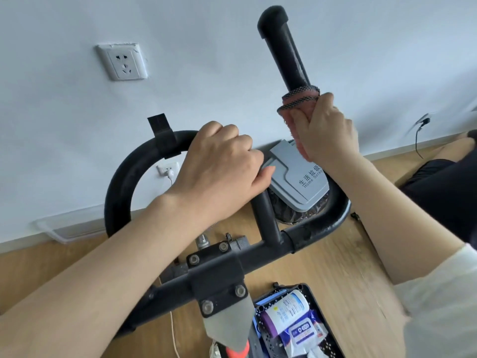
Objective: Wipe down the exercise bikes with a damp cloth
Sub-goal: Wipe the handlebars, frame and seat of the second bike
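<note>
My pink cloth (299, 102), dark mesh edging, wrapped low round the upright black foam grip (284, 52), black exercise bike handlebar (312, 232) looping left

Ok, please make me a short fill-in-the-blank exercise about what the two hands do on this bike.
1. The right hand wraps a ____ cloth round the upright grip.
2. The left hand holds the curved ____ handlebar.
3. The socket sits on the ____ wall.
Missing words: pink; black; white.

free: upright bar (284, 47) above cloth (299, 100) | blocked: bin (302, 184) beneath; wall (206, 34) behind
</note>
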